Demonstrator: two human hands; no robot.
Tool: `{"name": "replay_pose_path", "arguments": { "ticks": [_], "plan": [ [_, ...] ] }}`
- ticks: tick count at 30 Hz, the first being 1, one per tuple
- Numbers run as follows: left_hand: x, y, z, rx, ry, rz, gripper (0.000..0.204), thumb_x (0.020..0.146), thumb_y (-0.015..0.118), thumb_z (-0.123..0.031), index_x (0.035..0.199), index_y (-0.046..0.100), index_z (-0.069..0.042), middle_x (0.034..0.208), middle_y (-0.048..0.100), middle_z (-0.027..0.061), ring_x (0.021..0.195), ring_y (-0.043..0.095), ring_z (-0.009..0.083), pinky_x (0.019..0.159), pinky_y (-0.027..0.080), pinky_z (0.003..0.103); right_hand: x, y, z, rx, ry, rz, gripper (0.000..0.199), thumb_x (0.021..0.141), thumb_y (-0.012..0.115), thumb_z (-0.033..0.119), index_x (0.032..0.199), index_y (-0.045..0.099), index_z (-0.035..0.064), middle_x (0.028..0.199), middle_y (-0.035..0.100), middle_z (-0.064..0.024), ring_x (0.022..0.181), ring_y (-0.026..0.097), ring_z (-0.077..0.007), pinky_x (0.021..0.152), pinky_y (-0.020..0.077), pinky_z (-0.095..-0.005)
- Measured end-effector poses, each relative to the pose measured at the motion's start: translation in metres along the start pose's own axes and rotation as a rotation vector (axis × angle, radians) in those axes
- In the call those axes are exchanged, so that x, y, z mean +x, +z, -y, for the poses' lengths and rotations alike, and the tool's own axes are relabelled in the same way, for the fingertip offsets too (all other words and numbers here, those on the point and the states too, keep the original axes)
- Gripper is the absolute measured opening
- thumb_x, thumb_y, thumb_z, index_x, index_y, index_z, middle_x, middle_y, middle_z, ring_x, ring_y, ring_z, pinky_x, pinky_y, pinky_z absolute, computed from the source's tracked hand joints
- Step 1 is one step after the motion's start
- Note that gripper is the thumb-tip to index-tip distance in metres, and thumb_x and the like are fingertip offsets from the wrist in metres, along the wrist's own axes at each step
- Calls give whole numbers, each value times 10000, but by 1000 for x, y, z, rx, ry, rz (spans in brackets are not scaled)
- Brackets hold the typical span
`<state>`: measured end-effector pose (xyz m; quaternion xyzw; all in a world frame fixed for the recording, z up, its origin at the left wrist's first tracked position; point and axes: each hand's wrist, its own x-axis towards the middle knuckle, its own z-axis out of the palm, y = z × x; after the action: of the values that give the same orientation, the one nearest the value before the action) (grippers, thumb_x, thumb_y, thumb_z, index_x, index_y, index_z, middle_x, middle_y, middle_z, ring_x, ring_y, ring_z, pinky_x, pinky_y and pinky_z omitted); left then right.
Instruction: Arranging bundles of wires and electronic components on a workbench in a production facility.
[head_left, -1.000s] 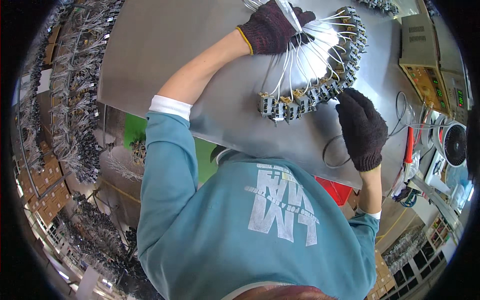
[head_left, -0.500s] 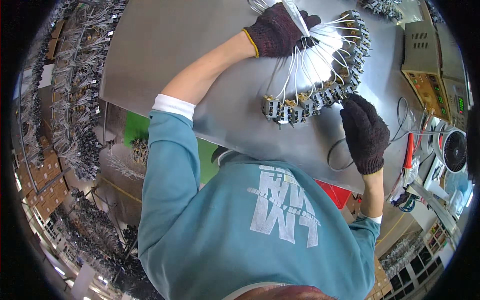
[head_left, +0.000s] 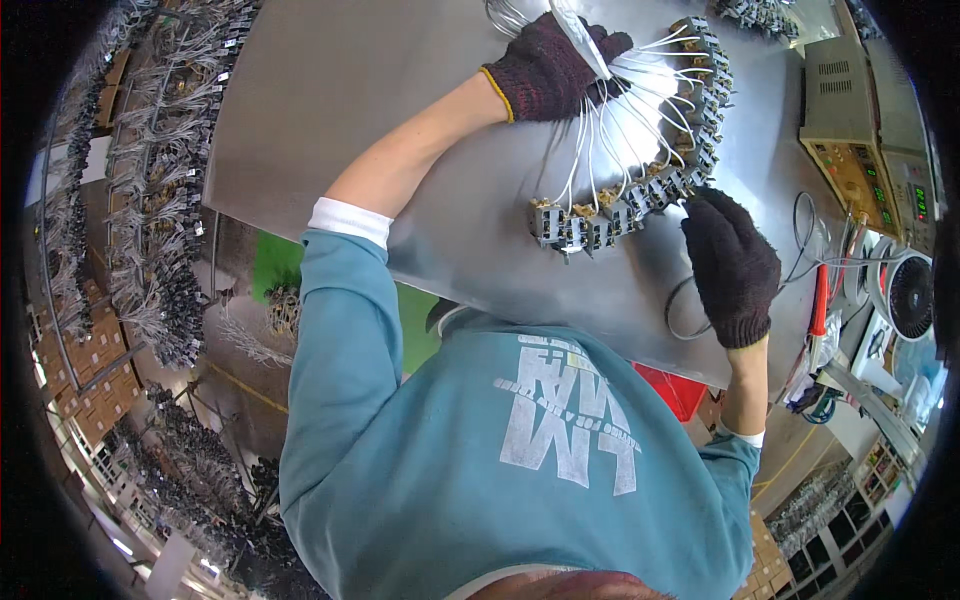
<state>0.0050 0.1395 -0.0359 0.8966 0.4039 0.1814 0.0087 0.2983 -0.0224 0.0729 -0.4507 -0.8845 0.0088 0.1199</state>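
Observation:
My left hand [head_left: 548,72], in a dark knitted glove with a yellow cuff edge, is closed around a bundle of white cables [head_left: 580,38]. From it, single white leads fan out to a curved row of small grey block-shaped electrical parts [head_left: 618,216] with brownish tops, lying on the metal table. My right hand [head_left: 732,262], gloved too, is at the near outer side of that curve, its fingers together and pointing at the blocks. Its fingertips are partly hidden, and what they hold cannot be made out. A thin grey cable [head_left: 672,318] loops out beside this hand.
The metal table [head_left: 330,110] spreads left of the row. At the right stand bench instruments [head_left: 850,150] with lit displays, a red-handled tool [head_left: 820,300] and a small fan [head_left: 908,300]. More cabled parts [head_left: 765,15] lie at the far edge. Racks of hanging cables [head_left: 165,200] line the left.
The view has shifted slightly. My left hand keeps its grip on the cables, and my right hand stays by the blocks with hardly any movement.

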Motion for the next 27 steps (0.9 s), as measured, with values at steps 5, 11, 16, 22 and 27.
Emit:
{"name": "replay_pose_path", "arguments": {
  "ticks": [5,11,16,22,27],
  "plan": [
    [-2,0,0,-9,-12,-12,617,926,742,-368,1453,573,-95,1105,726,161,1029,711,355,898,560,529,0,4,13,452,218,-122,291,914,837,72,1193,784,136,1230,778,-104,996,781,-301,819,630,-366],
    [2,-7,-4,21,-52,85,621,932,745,-375,1456,574,-90,1121,724,165,1031,709,356,883,577,526,7,-5,10,77,18,69,349,886,852,106,1223,775,152,1237,778,-91,957,779,-314,799,629,-392],
    [1,-12,-7,20,-61,40,590,957,717,-364,1460,572,-94,1107,724,169,1037,711,355,865,587,524,7,-6,9,50,-12,67,368,880,853,111,1236,770,157,1242,779,-85,945,779,-313,797,629,-398],
    [-2,-7,-5,20,-41,-7,603,951,723,-356,1471,565,-95,1114,720,176,1045,708,356,871,585,530,2,1,17,354,175,-94,336,907,821,13,1213,775,143,1222,786,-90,978,788,-279,861,633,-384],
    [-1,-10,-5,3,-42,19,611,942,734,-334,1477,559,-96,1137,715,176,1053,704,361,877,590,529,2,3,29,518,210,-85,299,914,812,17,1186,783,136,1195,789,-89,991,788,-291,853,632,-391]
  ]
}}
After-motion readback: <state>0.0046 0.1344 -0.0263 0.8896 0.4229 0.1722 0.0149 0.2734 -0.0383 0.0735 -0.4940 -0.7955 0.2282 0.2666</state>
